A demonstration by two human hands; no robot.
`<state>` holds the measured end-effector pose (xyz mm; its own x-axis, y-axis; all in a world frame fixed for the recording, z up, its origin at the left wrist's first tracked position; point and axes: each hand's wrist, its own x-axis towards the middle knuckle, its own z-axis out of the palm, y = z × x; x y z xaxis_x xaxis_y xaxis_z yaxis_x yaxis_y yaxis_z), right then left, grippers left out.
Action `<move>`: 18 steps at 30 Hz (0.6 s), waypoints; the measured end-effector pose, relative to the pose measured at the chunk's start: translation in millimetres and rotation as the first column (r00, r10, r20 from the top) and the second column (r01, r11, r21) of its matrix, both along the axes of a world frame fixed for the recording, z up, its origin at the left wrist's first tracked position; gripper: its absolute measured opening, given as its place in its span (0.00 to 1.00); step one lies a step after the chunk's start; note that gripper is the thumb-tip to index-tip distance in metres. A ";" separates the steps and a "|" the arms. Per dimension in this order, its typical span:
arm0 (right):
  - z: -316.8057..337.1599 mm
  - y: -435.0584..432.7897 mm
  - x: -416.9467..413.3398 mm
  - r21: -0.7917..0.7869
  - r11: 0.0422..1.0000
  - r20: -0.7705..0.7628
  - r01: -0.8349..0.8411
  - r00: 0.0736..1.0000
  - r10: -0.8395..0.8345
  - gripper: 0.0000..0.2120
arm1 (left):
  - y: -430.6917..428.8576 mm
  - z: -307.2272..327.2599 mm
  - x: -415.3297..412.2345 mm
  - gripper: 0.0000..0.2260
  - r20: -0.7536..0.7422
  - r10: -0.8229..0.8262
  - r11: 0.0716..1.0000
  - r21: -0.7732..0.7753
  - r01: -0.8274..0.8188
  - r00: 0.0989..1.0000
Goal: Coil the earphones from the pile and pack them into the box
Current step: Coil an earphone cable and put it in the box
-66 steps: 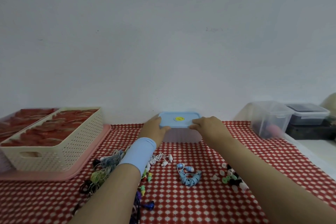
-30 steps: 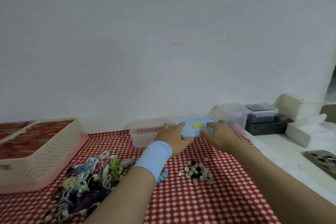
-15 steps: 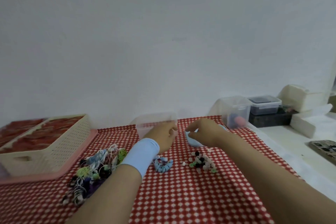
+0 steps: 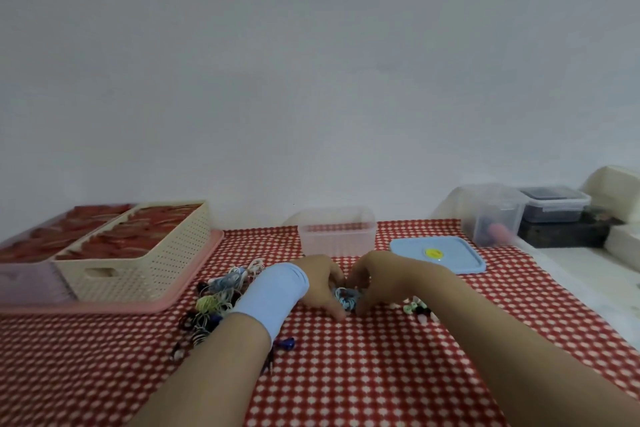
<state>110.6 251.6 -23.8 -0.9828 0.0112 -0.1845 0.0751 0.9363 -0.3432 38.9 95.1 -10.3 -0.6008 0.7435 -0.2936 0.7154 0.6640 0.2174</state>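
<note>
A clear plastic box (image 4: 337,236) stands open at the back of the red checked table. Its blue lid (image 4: 437,254) lies flat to its right. In front of the box, my left hand (image 4: 320,282) and my right hand (image 4: 375,279) meet over a coiled blue earphone (image 4: 347,298) and both pinch it on the cloth. A tangled pile of coloured earphones (image 4: 216,302) lies left of my left wrist, which wears a light blue band. Several loose ear tips (image 4: 419,308) lie right of my right hand, partly hidden by my forearm.
A cream perforated basket (image 4: 145,258) with red contents sits on a pink tray (image 4: 187,284) at the left. Clear containers (image 4: 491,215) and a dark-lidded box (image 4: 554,206) stand at the back right, beside a white counter (image 4: 588,274).
The lid came off the box and now lies to its right. Both hands moved from the lid down to the blue earphone in front of the box.
</note>
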 end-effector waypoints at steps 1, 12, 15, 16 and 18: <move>-1.0 0.9 -1.1 -0.017 1.000 -0.019 0.005 1.000 -0.005 0.23 | -0.6 -2.6 -2.6 0.24 -0.005 0.020 0.998 0.054 -0.020 1.000; 31.0 19.6 -39.6 -0.246 0.961 -0.459 0.123 0.859 -0.227 0.14 | 4.3 28.1 -49.3 0.17 -0.026 0.222 0.774 0.613 -0.160 0.975; 36.5 19.7 -66.2 -0.130 0.978 -0.465 0.162 0.861 -0.204 0.15 | 15.1 28.4 -70.0 0.17 -0.060 0.246 0.794 0.585 -0.166 0.967; 35.0 18.9 -74.8 -0.046 0.982 -0.452 0.185 0.872 -0.186 0.16 | 18.2 26.5 -76.2 0.17 -0.070 0.249 0.815 0.554 -0.169 0.966; 28.5 16.6 -88.7 0.123 0.968 -0.425 0.220 0.893 -0.149 0.17 | 21.4 22.4 -86.2 0.19 -0.095 0.252 0.855 0.488 -0.175 0.963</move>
